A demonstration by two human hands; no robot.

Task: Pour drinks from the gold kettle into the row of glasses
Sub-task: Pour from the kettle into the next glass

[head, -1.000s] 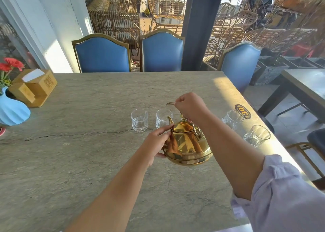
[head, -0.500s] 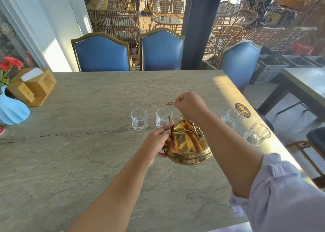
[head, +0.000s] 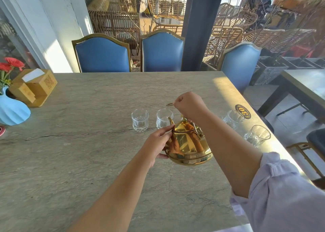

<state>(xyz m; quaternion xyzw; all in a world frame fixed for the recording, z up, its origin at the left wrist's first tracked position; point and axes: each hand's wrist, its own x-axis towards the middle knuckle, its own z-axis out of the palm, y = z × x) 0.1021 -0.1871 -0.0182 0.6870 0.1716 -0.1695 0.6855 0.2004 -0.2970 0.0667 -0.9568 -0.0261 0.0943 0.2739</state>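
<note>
A shiny gold kettle hangs just above the stone table, tilted slightly with its spout toward a clear glass. My right hand is closed over the kettle's top handle. My left hand cups the kettle's left side beside the spout. Another glass stands to the left. Two more glasses stand to the right of my forearm near the table's right edge. Whether any liquid flows, I cannot tell.
A blue vase with red flowers and a wooden tissue box stand at the far left. Three blue chairs line the far edge and right corner. A number sticker marks the right edge.
Both hands and the kettle have stayed nearly still. The view has shifted slightly.
</note>
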